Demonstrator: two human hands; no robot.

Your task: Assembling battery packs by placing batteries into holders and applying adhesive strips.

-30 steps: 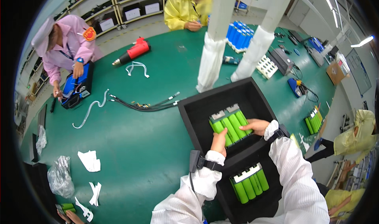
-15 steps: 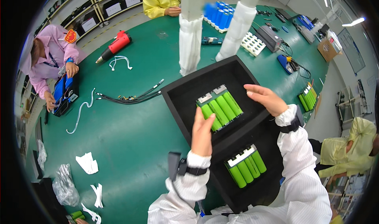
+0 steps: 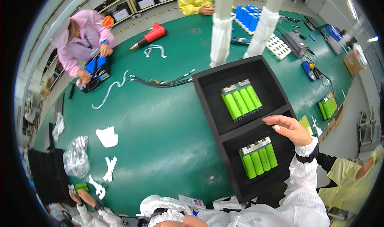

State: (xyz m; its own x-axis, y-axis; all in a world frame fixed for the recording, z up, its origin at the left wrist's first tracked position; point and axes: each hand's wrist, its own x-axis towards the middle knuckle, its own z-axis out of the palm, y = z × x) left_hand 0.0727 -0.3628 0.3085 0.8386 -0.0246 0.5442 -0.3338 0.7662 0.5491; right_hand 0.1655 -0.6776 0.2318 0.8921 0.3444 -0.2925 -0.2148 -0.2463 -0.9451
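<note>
A black two-compartment foam tray [image 3: 217, 136] lies before me, turned at a slant. In its far compartment sits a green battery pack [image 3: 241, 100] with metal strips along its far edge. A similar green battery pack [image 3: 258, 159] rests in the near compartment. My right hand [image 3: 291, 130] hovers by the tray's right side near the divider, fingers stretched and apart, holding nothing. My left hand [image 3: 182, 222] is at the bottom edge, close to my body; its fingers are out of the picture.
Left lie a black wire bundle [image 3: 164, 83], a red heat gun [image 3: 150, 36] and a clear plastic bag [image 3: 77, 157]. Two wrapped posts [image 3: 221, 39] stand beyond the tray. Another green pack [image 3: 328, 107] lies right. Co-workers sit around the table; one at lower left holds green cells [image 3: 81, 187].
Both hands have left the far battery pack, which now lies free in its compartment. My left hand drew back toward my body; my right came nearer. The view has swung left.
</note>
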